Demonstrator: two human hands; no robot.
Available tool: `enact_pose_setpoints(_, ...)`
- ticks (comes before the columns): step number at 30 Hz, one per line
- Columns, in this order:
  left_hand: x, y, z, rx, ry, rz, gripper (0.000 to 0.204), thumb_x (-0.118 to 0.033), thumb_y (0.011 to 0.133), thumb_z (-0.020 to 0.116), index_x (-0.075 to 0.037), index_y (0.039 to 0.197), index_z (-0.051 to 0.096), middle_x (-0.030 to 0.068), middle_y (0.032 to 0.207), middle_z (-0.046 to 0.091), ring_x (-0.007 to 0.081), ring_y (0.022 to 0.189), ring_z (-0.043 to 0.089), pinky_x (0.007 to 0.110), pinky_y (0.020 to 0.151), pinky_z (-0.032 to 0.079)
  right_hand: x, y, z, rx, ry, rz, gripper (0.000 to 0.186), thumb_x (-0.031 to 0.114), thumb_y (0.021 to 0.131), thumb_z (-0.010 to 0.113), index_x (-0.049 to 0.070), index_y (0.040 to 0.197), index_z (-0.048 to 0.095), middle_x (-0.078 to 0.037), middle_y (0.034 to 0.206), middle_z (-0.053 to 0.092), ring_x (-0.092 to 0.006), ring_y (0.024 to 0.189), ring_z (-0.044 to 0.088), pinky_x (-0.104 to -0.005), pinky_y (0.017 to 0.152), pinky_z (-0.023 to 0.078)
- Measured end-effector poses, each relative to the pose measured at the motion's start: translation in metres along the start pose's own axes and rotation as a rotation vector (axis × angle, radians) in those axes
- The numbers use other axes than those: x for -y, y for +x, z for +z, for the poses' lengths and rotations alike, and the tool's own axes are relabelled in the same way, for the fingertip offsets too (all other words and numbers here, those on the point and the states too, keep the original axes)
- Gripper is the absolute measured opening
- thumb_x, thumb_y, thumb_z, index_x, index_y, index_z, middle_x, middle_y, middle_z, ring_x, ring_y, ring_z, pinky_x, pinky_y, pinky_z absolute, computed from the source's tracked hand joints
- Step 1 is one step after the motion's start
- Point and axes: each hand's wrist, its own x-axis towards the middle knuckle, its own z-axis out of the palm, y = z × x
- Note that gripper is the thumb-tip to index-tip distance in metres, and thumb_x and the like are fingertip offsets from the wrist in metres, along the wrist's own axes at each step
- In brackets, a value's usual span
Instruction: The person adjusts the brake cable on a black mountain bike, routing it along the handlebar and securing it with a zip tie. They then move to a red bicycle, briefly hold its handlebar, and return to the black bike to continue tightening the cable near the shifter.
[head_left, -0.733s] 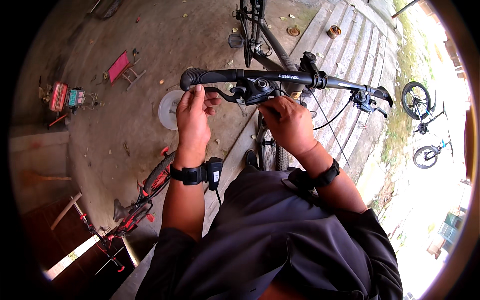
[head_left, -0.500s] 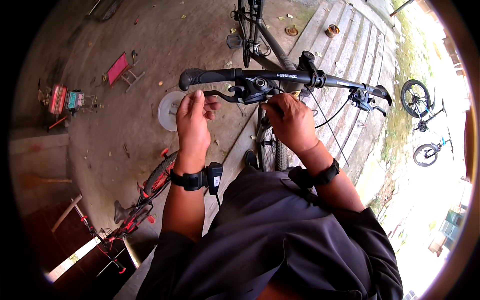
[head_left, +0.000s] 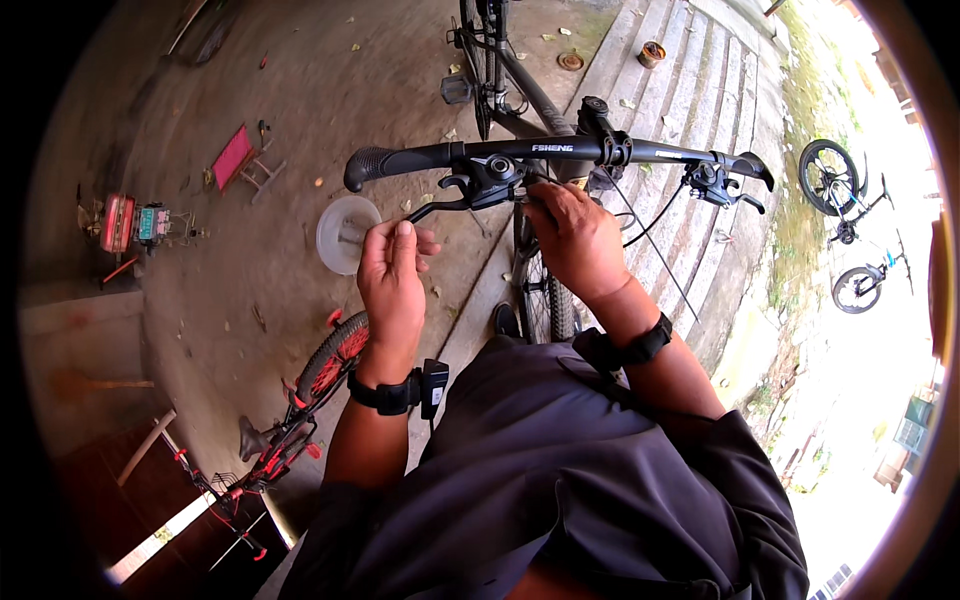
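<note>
A black bicycle handlebar (head_left: 640, 152) runs across in front of me, with a grip (head_left: 398, 163) at its left end. My left hand (head_left: 391, 285) pinches the outer end of the left brake lever (head_left: 437, 207) between thumb and fingers. Just right of the brake and shifter housing (head_left: 493, 175), my right hand (head_left: 582, 245) has its fingers bent together close under the bar. Whatever those fingers grip is hidden behind them; a thin cable may be there. The front tyre (head_left: 562, 308) shows below my right hand.
A translucent round tub (head_left: 345, 235) lies beyond my left hand. Left stand a red-and-black bicycle (head_left: 285, 425) and a pink folding stool (head_left: 232, 158). A small can (head_left: 651, 54) sits on the stone slabs to the right. A loose cable (head_left: 662, 262) hangs from the bar. Farther right stand other bicycles (head_left: 832, 178).
My left hand has moved toward me with the lever's end, and the gap between lever and grip is wider. My right hand stays beside the housing. The whole view has shifted slightly.
</note>
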Motion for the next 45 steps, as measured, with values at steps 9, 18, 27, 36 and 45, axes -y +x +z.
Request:
enact_pose_setpoints(9, -0.038, 0.021, -0.011, -0.098, 0.703, 0.637, 0.014, -0.009, 0.092, 0.068, -0.004, 0.102, 0.060, 0.0051, 0.087, 0.064, 0.0166, 0.073, 0.060, 0.032, 0.070, 0.049, 0.005, 0.001, -0.005, -0.004, 0.015, 0.025, 0.018, 0.017, 0.089, 0.070, 0.010, 0.106, 0.070, -0.010, 0.087, 0.066, -0.0312, 0.074, 0.067, -0.0397, 0.064, 0.056)
enact_pose_setpoints(18, -0.072, 0.081, 0.029, 0.327, 1.087, 1.005, 0.027, -0.026, 0.093, 0.066, -0.003, 0.106, 0.067, 0.0120, 0.111, 0.067, 0.0337, 0.102, 0.063, 0.043, 0.090, 0.048, 0.002, 0.006, -0.013, 0.050, -0.074, -0.081, 0.008, 0.019, 0.091, 0.064, 0.013, 0.094, 0.069, -0.004, 0.081, 0.063, -0.0214, 0.078, 0.066, -0.0354, 0.062, 0.056)
enact_pose_setpoints(27, -0.066, 0.086, 0.030, 0.368, 1.123, 0.906, 0.035, -0.038, 0.093, 0.066, -0.006, 0.104, 0.069, 0.0095, 0.106, 0.069, 0.0322, 0.099, 0.065, 0.041, 0.086, 0.050, -0.004, 0.010, -0.018, 0.078, -0.101, -0.081, 0.007, 0.021, 0.090, 0.065, 0.014, 0.089, 0.067, -0.002, 0.078, 0.061, -0.0182, 0.078, 0.065, -0.0332, 0.061, 0.055)
enact_pose_setpoints(36, -0.067, 0.089, 0.029, 0.362, 1.111, 0.947, 0.036, -0.040, 0.091, 0.068, -0.006, 0.103, 0.070, 0.0085, 0.104, 0.069, 0.0312, 0.097, 0.065, 0.040, 0.083, 0.052, -0.010, 0.012, -0.020, 0.079, -0.133, -0.162, 0.006, 0.017, 0.088, 0.064, 0.014, 0.092, 0.068, -0.001, 0.080, 0.062, -0.0172, 0.076, 0.066, -0.0324, 0.060, 0.054)
enact_pose_setpoints(45, -0.069, 0.089, 0.029, 0.364, 1.111, 0.920, 0.037, -0.042, 0.091, 0.068, -0.006, 0.103, 0.070, 0.0074, 0.105, 0.070, 0.0306, 0.096, 0.066, 0.039, 0.081, 0.052, -0.012, 0.017, -0.019, 0.075, -0.149, -0.206, 0.008, 0.015, 0.086, 0.064, 0.014, 0.093, 0.068, 0.000, 0.082, 0.061, -0.0179, 0.074, 0.065, -0.0327, 0.059, 0.054)
